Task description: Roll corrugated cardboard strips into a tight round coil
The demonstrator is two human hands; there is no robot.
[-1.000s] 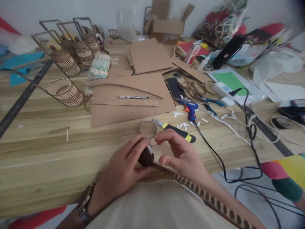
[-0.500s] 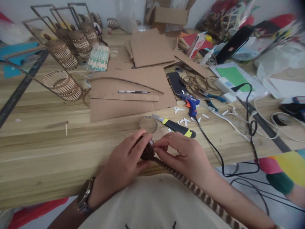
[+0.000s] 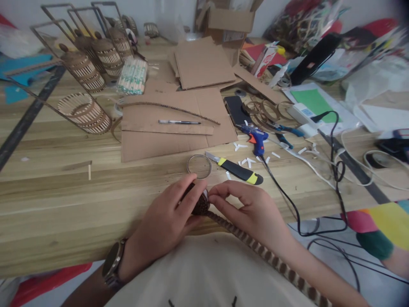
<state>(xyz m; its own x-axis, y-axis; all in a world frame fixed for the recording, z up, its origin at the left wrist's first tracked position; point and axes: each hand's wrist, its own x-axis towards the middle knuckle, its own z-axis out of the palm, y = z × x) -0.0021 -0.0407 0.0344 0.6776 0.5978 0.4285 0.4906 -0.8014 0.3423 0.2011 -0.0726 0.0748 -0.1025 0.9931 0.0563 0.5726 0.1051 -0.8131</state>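
Note:
My left hand is wrapped round a small dark brown coil of corrugated strip at the near edge of the wooden table. My right hand pinches the coil's top from the right, thumb and forefinger together. The strip's loose tail trails down to the right, under my right forearm. A watch sits on my left wrist. Just beyond the fingers lies a thin cardboard ring.
A yellow-black utility knife and a blue glue gun with a black cord lie to the right. Cardboard sheets with a pen are in the middle. Slatted lantern shapes stand at the back left. Clutter fills the back right.
My right hand, open and apart from the coil a second ago, has closed in and now pinches its top. The left hand keeps its grip. The view has tilted slightly.

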